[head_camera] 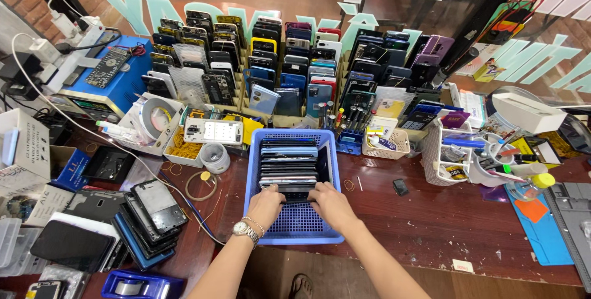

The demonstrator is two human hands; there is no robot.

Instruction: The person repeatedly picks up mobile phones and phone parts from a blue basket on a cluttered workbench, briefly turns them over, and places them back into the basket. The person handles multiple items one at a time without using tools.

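Fingers of the left hand [266, 203] and right hand [330, 203] curl onto the nearest phones [289, 165], roughly half-filling the blue slotted plastic basket [294, 228], front still bare.

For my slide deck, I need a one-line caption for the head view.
Both hands, left and right, grip phones stacked in a blue basket.

We saw a dark red wooden table [431, 219]. At its middle stood a blue basket [294, 228]; left of the basket lay stacked phone frames [151, 219], right of it a small black part [400, 187] and a white basket [440, 151].
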